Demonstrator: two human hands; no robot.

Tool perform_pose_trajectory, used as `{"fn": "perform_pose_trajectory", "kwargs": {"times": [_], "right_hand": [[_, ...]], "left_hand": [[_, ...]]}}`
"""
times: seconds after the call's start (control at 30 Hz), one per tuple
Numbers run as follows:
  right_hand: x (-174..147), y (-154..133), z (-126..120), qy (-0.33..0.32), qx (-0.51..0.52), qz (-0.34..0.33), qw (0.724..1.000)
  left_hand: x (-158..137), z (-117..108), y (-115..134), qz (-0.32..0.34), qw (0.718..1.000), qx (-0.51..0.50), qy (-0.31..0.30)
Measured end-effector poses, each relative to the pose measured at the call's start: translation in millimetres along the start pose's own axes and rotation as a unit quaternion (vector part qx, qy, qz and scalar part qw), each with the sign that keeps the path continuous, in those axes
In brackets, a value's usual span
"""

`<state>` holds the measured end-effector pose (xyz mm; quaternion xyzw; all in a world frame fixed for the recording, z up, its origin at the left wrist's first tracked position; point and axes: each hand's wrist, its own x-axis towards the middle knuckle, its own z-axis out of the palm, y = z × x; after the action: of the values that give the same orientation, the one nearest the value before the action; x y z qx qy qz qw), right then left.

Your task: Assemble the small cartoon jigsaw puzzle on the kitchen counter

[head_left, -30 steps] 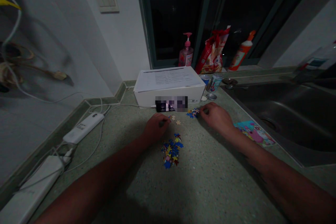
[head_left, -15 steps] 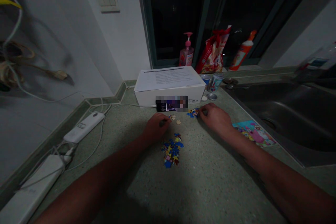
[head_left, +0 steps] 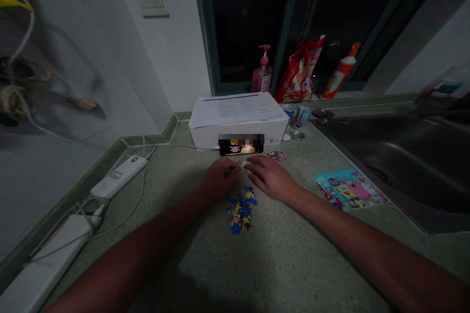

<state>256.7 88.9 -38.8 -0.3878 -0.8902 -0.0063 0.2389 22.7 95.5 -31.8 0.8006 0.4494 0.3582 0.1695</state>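
Note:
My left hand (head_left: pixel 219 176) rests on the counter with thumb and forefinger closed together, their tips at a few small jigsaw pieces (head_left: pixel 241 163). Whether a piece is pinched between them is too small to tell. From the other side my right hand (head_left: pixel 272 177) reaches to the same pieces, fingers stretched out and slightly apart, its fingertips partly covering them. Behind it lies a small heap of colourful jigsaw pieces (head_left: pixel 276 156). Nearer to me is a larger pile of blue and yellow jigsaw pieces (head_left: pixel 240 211). To the right lies a cartoon picture sheet (head_left: pixel 350 189).
A phone (head_left: pixel 241 146) leans against a white box (head_left: pixel 237 129). Cans (head_left: pixel 301 116) stand beside the box, and a metal sink (head_left: pixel 396 156) borders the counter (head_left: pixel 293 259) at right. A power bank (head_left: pixel 119 176), cables and a power strip (head_left: pixel 47 259) lie at left.
My right hand has moved left from the colourful heap to the loose pieces beside my left hand, and its fingers have straightened. The left hand has barely moved. The picture sheet is fully uncovered.

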Motion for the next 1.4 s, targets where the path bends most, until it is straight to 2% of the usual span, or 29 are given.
{"fn": "perform_pose_trajectory", "kwargs": {"times": [0.33, 0.67, 1.03, 1.27, 1.4], "right_hand": [[-0.2, 2.3, -0.7, -0.026, 0.021, 0.018, 0.999], [-1.7, 2.5, -0.7, -0.007, 0.032, 0.057, 0.998], [-1.8, 2.3, -1.7, -0.004, 0.023, 0.063, 0.998], [-2.0, 3.8, -2.4, 0.026, 0.054, 0.047, 0.997], [-1.4, 2.5, -4.5, 0.009, 0.081, 0.07, 0.994]], "left_hand": [[0.0, -0.1, 1.6, -0.001, 1.0, 0.006, 0.002], [-0.2, 0.2, -0.5, 0.001, 1.0, 0.001, -0.005], [-0.5, 1.3, -1.2, 0.003, 1.0, -0.002, -0.002], [-0.5, 1.2, -2.5, 0.016, 1.0, 0.001, -0.004], [-0.4, 1.9, -2.7, 0.017, 1.0, 0.007, -0.007]]}}
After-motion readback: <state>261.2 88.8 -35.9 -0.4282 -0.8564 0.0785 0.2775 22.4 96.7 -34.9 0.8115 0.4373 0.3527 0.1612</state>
